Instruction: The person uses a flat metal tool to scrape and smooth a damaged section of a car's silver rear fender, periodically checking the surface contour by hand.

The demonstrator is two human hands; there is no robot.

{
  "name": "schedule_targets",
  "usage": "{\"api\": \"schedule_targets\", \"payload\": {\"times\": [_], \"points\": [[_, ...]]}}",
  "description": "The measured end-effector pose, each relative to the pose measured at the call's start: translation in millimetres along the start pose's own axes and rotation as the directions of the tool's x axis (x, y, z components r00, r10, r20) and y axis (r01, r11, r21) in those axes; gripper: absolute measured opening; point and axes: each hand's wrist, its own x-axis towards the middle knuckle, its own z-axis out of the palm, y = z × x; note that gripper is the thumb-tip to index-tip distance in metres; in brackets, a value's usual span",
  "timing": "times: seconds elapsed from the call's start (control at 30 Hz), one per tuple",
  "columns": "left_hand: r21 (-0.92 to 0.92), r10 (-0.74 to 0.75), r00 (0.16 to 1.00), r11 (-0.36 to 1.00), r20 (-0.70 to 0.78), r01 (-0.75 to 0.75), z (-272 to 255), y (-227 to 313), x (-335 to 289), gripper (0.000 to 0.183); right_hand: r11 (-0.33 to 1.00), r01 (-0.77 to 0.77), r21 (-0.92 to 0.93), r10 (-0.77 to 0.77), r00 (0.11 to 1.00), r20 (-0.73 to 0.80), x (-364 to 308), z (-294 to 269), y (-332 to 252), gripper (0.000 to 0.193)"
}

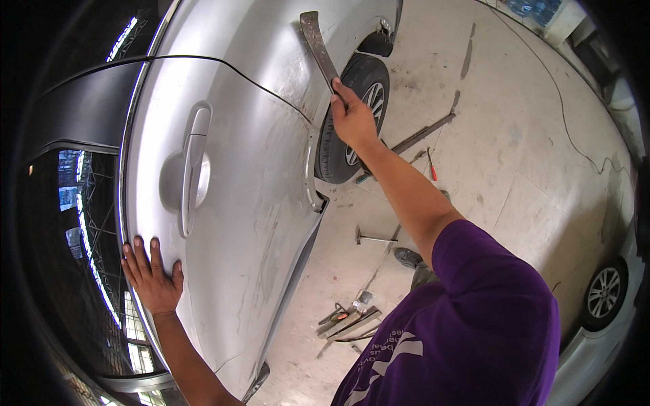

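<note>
My right hand [353, 116] is closed around the narrow end of a flat metal body spoon [318, 44], a worn, slightly bent bar. Its broad end points away from me, over or against the silver rear fender [250, 34]; whether it touches cannot be made out. Dull scuffs mark the panel beside it. My left hand [157, 284] lies flat on the silver car door [237, 210], fingers spread, just below the window edge. Farther along that door is its handle [194, 169]. Fine scratches run down the door's lower part. Under my right wrist sits the car's tire [332, 152].
On the pale floor lie a long metal bar [426, 132], a red-handled screwdriver [432, 166], a hammer [374, 239] and a pile of tools [349, 325]. My shoe [407, 257] is near the hammer. A thin cable [565, 111] crosses the floor. Another car's wheel [604, 291] stands at right.
</note>
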Motion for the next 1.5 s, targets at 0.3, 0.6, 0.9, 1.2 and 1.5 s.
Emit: {"api": "schedule_targets", "payload": {"times": [0.3,0.6,0.9,1.2,1.5], "points": [[0.005,0.01,1.0,1.0,-0.018,-0.01,-4,1,1,0.068,0.989,-0.145,-0.012,0.145,0.979,0.146,-2,1,-12,0.037],[-0.015,0.01,0.999,1.0,-0.041,-0.011,-3,1,1,0.066,0.998,-0.054,0.017,0.054,0.998,0.01,-12,10,-4,0.037],[-0.019,0.005,0.999,1.0,-0.034,-0.006,-4,1,2,0.066,0.999,0.035,0.001,-0.035,0.998,-0.06,-11,12,8,0.037],[-0.024,0.008,0.999,1.0,-0.042,-0.009,-1,-2,2,0.066,0.988,0.147,-0.044,-0.151,0.983,-0.104,-9,16,19,0.039],[-0.011,0.017,0.999,1.0,-0.046,-0.018,4,-2,2,0.066,0.989,0.052,-0.136,-0.058,0.997,-0.041,-9,16,21,0.038]]}}
